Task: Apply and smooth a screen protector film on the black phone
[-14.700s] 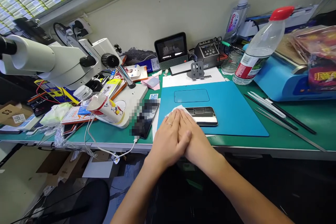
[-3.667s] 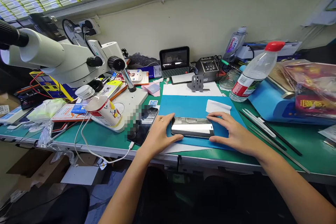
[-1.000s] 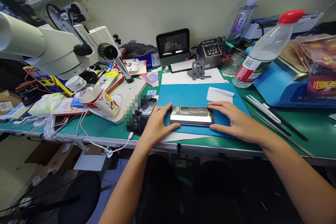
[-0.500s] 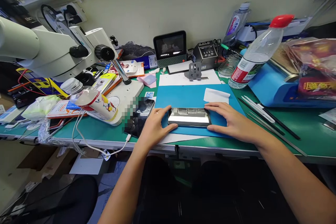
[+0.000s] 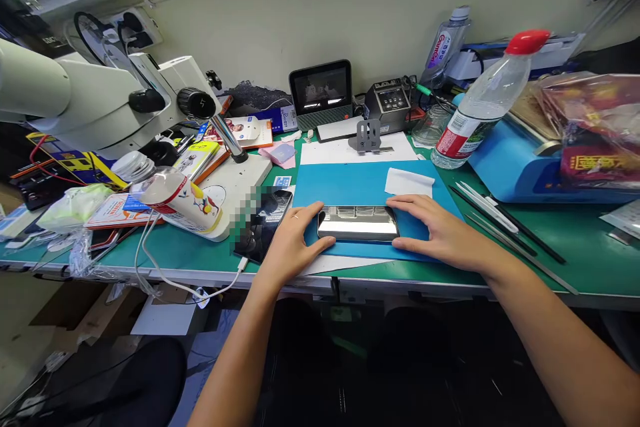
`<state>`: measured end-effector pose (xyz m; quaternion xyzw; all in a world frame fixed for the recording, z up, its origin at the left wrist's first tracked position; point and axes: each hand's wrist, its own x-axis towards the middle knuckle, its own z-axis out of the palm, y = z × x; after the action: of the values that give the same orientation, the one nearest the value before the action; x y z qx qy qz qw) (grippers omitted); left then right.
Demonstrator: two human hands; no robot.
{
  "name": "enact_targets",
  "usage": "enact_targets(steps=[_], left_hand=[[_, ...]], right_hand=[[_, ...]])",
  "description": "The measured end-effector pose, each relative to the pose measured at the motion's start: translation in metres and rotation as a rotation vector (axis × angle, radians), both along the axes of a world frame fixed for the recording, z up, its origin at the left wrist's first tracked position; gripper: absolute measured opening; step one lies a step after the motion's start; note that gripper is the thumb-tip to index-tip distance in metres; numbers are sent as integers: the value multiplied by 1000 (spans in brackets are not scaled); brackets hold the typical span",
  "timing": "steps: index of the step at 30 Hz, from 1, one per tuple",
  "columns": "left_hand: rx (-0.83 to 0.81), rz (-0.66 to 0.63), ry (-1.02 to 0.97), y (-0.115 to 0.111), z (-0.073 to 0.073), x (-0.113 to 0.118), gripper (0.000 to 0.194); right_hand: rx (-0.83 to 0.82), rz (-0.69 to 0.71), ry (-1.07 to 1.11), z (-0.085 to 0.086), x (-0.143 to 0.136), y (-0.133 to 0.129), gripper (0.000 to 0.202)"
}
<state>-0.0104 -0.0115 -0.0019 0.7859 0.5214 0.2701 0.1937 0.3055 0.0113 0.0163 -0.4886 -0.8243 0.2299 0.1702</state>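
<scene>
A smartphone (image 5: 357, 223) with a glossy, reflecting face lies sideways on a blue mat (image 5: 345, 180). My left hand (image 5: 295, 233) grips its left end between thumb and fingers. At the opposite end, the thumb and fingers of my right hand (image 5: 440, 233) hold the two right corners. Just left of my left hand lies a second, dark phone (image 5: 264, 223), partly pixelated, with a white charging cable (image 5: 242, 265) at its lower end. A folded white paper (image 5: 409, 182) rests on the mat above my right hand.
On the left stand a microscope (image 5: 110, 103) and a tilted drink bottle (image 5: 183, 200). Tweezers and thin tools (image 5: 505, 220) lie to the right, near a red-capped water bottle (image 5: 487, 107) and a blue machine (image 5: 525, 163). Behind the mat are a small screen (image 5: 321, 90) and a grey stand (image 5: 369, 136).
The whole view has shifted slightly, with objects appearing a little farther left. Both hands keep the same hold on the smartphone.
</scene>
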Motion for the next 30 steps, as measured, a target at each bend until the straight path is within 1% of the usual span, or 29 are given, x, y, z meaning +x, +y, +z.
enact_targets(steps=[3,5,9,16,23,30], left_hand=[[35,-25,44,0,-1,0,43],[42,-21,66,-1,-1,0,37],[49,-23,75,-1,-1,1,38],[86,-39,67,0,-3,0,42],[113,-46,61,-1,-4,1,38],[173,-65,57,-2,-6,2,35]], right_hand=[[15,38,-4,-4,3,1,71],[20,54,-9,-5,4,2,69],[6,44,-1,-5,4,2,68],[4,-3,-17,-7,3,1,81],[-17,1,-18,-2,1,0,76],[-10,-2,-18,-3,0,2,79]])
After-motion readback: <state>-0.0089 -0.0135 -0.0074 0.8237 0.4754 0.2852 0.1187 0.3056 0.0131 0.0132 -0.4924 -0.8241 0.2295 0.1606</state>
